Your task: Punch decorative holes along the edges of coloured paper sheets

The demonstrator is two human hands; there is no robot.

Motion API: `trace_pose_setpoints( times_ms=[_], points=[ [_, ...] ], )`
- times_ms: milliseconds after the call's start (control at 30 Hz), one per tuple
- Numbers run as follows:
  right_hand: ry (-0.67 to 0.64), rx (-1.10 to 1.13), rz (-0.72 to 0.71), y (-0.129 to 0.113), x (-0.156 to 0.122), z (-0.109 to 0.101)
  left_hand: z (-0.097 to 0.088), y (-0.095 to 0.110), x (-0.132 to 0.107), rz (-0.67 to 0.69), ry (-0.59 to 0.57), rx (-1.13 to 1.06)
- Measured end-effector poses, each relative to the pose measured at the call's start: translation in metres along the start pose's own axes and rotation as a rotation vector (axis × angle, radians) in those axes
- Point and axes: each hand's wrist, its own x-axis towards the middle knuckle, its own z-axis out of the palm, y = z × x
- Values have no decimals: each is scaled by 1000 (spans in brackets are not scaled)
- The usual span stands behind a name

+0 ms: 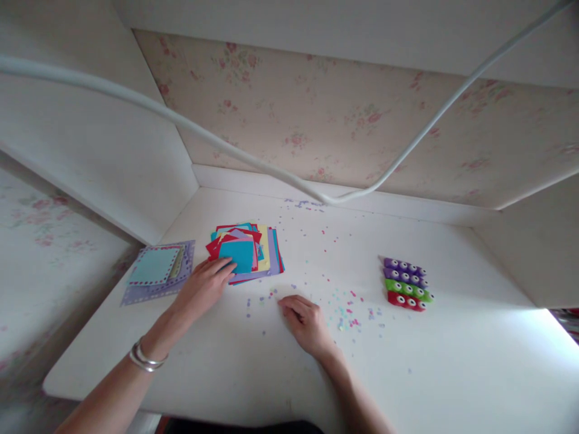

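Note:
My left hand (211,278) rests at the lower left of a pile of coloured paper sheets (263,247), with its outstretched fingers on a blue paper square (237,255) at the top. Red, yellow, purple and blue edges stick out at different angles beneath that square. Lower and to the right, my right hand (304,322) lies on the table with its fingers curled in. Nothing shows in its grasp. Small paper dots (348,310) are scattered to the right of this hand, in pink, mint and purple.
Sheets with punched borders, a light blue one (154,266) on top, lie at the table's left edge. Purple, green and red strips with eye shapes (407,284) stand on the right. A white cable (271,170) hangs across the view. White panels (149,150) enclose the white table (452,361).

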Motion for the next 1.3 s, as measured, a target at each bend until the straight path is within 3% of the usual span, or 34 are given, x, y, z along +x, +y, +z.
trace_pose_setpoints(
  times_ms=[100,167,333,433,500,600,700,867,933,1067,1200,1300],
  points=[
    [13,9,-2,0,0,1,-3,3,-3,-20,14,1],
    [20,12,2,0,1,1,-7,2,-3,-109,55,19],
    [22,3,10,-3,0,1,-28,-5,3,-434,372,53],
    [13,1,18,-3,0,1,-45,-2,7,-596,533,-64],
    [9,2,23,-3,0,1,-52,4,8,-685,578,-222],
    [5,8,30,-2,0,2,-52,21,7,-717,524,-539],
    [18,55,80,0,0,3,-38,44,1,-708,385,-808],
    [183,416,375,0,-3,-6,-3,89,-12,-696,112,-1040],
    [209,522,439,-2,-6,-14,7,104,-15,-693,58,-1085],
    [208,554,430,-2,-15,-26,21,126,-14,-666,-30,-1091],
    [285,375,493,10,-22,-35,31,134,-10,-597,-99,-1053],
    [291,183,520,17,-25,-43,38,132,-12,-500,-76,-986]
  ],
)
